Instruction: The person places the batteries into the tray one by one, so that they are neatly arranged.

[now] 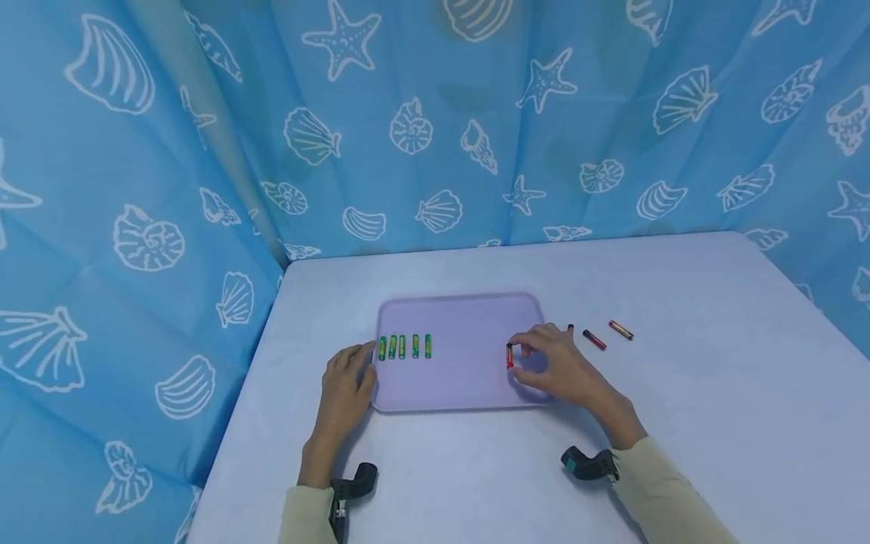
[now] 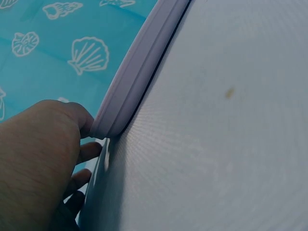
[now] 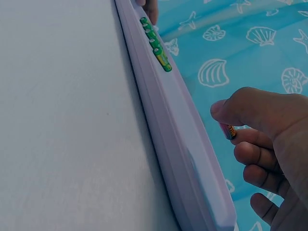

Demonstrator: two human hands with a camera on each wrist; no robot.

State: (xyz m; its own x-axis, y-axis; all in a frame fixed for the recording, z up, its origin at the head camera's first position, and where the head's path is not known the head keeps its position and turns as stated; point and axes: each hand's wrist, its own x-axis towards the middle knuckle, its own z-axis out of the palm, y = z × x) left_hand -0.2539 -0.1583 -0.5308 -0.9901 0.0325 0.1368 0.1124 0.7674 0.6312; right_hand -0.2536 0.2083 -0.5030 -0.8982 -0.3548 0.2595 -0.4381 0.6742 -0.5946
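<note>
A lilac tray (image 1: 462, 385) lies on the white-covered table. Between the thumb and index finger of my right hand (image 1: 559, 366) is a small red battery (image 1: 510, 357), held over the tray's right part; its dark end also shows in the right wrist view (image 3: 228, 131). My left hand (image 1: 345, 391) rests at the tray's left edge, with loosely bent fingers. In the left wrist view its thumb touches the tray's rim (image 2: 130, 77). Several green batteries (image 1: 402, 347) stand in a side-by-side row at the tray's left.
To the tray's right lie a dark red battery (image 1: 594, 339) and a red and gold battery (image 1: 621, 330). Another battery (image 1: 570, 329) is partly hidden behind my right hand. A blue seashell-print curtain (image 1: 442, 174) hangs behind the table (image 1: 469, 476).
</note>
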